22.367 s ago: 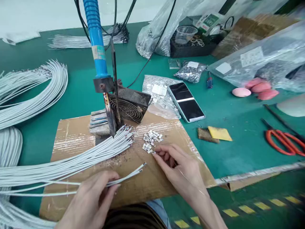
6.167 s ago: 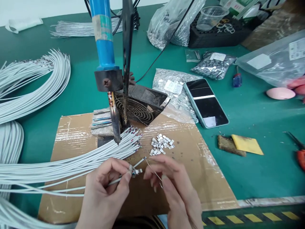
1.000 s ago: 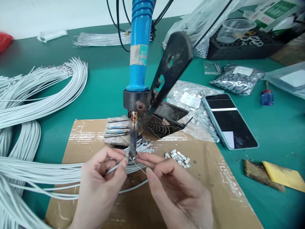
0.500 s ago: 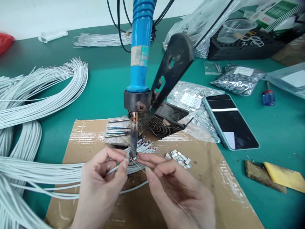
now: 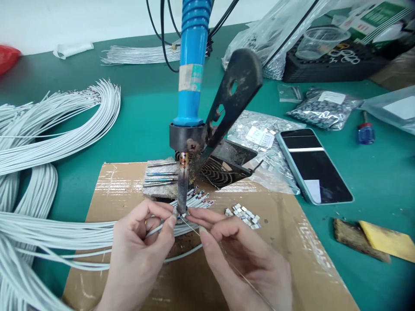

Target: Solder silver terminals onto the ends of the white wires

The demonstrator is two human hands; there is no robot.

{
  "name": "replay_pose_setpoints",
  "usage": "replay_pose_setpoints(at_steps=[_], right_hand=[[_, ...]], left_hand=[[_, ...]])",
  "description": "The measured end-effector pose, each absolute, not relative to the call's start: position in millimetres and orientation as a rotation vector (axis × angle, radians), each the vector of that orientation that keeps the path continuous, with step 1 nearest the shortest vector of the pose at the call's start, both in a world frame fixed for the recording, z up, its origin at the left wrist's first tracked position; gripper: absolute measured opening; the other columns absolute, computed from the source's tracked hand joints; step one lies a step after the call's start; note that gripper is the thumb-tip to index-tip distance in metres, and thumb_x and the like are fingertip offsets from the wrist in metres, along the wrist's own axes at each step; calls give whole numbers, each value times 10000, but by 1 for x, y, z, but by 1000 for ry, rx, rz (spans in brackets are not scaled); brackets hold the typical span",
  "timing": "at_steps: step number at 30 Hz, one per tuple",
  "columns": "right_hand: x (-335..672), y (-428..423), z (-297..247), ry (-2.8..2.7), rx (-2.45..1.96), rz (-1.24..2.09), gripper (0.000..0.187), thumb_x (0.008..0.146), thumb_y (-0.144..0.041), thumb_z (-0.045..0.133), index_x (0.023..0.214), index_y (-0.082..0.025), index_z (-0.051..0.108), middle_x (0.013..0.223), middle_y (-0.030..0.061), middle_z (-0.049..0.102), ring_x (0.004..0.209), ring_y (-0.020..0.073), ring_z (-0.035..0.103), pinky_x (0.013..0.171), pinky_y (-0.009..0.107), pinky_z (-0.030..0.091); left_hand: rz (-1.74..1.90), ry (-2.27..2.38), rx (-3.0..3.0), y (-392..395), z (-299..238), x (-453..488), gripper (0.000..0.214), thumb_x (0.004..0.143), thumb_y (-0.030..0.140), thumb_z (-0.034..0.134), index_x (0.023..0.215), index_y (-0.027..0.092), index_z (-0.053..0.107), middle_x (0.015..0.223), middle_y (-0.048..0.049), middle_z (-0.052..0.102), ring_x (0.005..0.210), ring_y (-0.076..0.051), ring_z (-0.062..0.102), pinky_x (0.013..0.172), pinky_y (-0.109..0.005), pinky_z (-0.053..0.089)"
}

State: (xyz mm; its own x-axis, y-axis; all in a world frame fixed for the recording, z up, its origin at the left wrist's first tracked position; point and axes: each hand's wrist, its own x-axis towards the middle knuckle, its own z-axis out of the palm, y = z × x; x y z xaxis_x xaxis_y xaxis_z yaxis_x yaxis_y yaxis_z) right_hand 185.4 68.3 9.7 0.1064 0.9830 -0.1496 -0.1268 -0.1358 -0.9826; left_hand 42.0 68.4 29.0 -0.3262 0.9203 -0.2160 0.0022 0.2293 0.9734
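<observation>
A blue-handled soldering iron (image 5: pixel 190 69) hangs tip-down in a black bracket (image 5: pixel 234 93). Its dark tip (image 5: pixel 182 190) reaches down between my fingertips. My left hand (image 5: pixel 142 250) is closed, pinching the end of a white cable (image 5: pixel 154 231) just left of the tip. My right hand (image 5: pixel 246 259) holds a thin strand of solder wire (image 5: pixel 238 271) between thumb and fingers, its end running up to the tip. A tiny metal piece (image 5: pixel 183 214) shows at the tip, partly hidden by my fingers. Behind them lie the stripped ends of more white cables (image 5: pixel 199 198).
Small silvery metal pieces (image 5: pixel 244 216) lie on the cardboard (image 5: pixel 292 246) right of the iron. Beyond are a small fan (image 5: pixel 223 164), a phone (image 5: pixel 316 166) and a bag of metal parts (image 5: pixel 259 134). Coiled white cables (image 5: pixel 97 125) fill the left side. A sponge (image 5: pixel 387 239) lies far right.
Almost nothing differs. Both hands keep their grips at the iron's tip, and the whole view has shifted very slightly.
</observation>
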Motion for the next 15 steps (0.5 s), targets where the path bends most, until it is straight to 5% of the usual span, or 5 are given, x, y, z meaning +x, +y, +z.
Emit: replay_pose_setpoints(at_steps=[15], right_hand=[[184, 67, 6, -986, -1296, 1226, 224, 899, -250, 755, 699, -245, 655, 1078, 56, 849, 945, 225, 830, 920, 299, 633]], left_hand=[[1197, 1559, 943, 69, 27, 36, 158, 896, 118, 746, 759, 195, 729, 911, -7, 788, 680, -98, 756, 623, -127, 568]])
